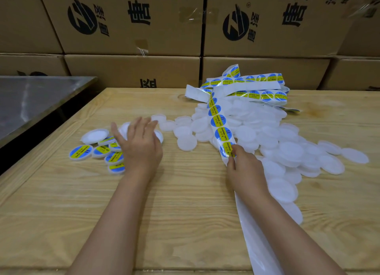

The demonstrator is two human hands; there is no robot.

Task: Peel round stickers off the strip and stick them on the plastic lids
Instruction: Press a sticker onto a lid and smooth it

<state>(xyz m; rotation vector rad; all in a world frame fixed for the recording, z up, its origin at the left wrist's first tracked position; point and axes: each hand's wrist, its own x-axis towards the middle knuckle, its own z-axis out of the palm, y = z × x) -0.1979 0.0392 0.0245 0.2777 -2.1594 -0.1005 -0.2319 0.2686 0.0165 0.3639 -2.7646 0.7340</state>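
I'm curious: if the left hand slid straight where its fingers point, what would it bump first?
Probably the plain white round plastic lid lying just beyond the left hand; depth is unclear.

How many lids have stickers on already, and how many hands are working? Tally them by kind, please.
Stickered lids: 6 in view
Hands: 2, left hand and right hand, which pinches the sticker strip
Total: 8
Plain lids: overlapping heap, not countable

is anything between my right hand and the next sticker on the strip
Nothing visible does: the right hand pinches the nearest sticker directly, and the strip lies on top of the white lids, not under them.
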